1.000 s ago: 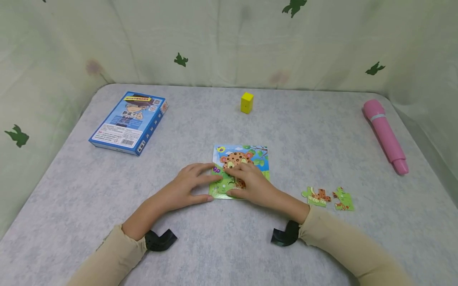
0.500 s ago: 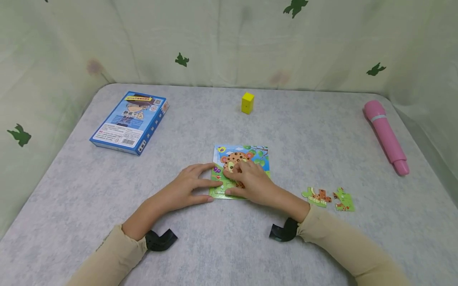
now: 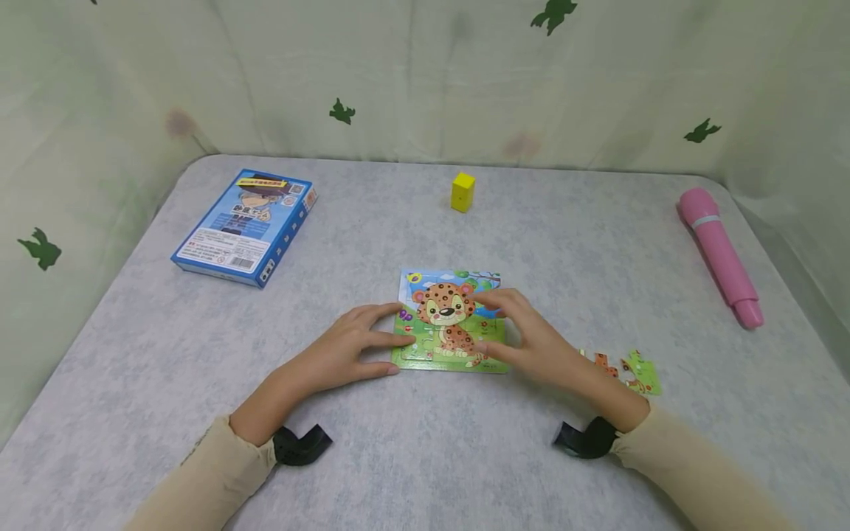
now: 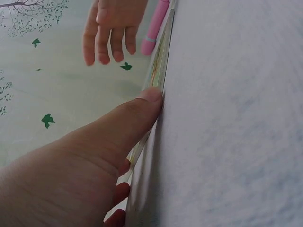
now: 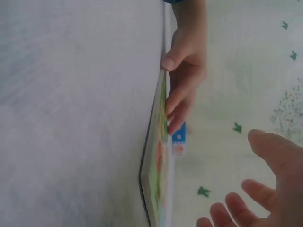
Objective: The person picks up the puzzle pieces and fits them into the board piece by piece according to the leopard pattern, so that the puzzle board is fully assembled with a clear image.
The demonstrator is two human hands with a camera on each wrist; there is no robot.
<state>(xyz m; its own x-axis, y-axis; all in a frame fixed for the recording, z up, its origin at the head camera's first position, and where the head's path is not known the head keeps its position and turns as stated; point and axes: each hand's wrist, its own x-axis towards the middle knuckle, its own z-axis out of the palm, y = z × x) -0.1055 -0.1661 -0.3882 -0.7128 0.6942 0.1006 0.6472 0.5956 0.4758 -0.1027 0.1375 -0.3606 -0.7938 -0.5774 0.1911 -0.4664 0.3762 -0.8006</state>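
A jigsaw puzzle (image 3: 448, 343) with a spotted leopard cub on green and blue lies flat on the table in the head view. My left hand (image 3: 345, 345) rests at its left side, the middle fingertip over the picture. In the left wrist view the thumb (image 4: 113, 127) touches the puzzle's edge. Over the puzzle's right side hovers my right hand (image 3: 541, 343), thumb and fingers spread with nothing between them. Two loose puzzle pieces lie farther right; one piece (image 3: 643, 372) shows mostly green, while the other piece (image 3: 601, 361) is partly hidden by the right forearm.
A blue box (image 3: 242, 227) lies at the back left. Toward the back middle stands a yellow block (image 3: 462, 193). A pink microphone-shaped object (image 3: 720, 254) lies along the table's right side. Pale curtains (image 3: 412, 81) surround the table's back and sides.
My right hand has lifted off the puzzle and moved right, uncovering the cub's face and body. The right forearm now covers part of a loose piece. The left hand has stayed in place.
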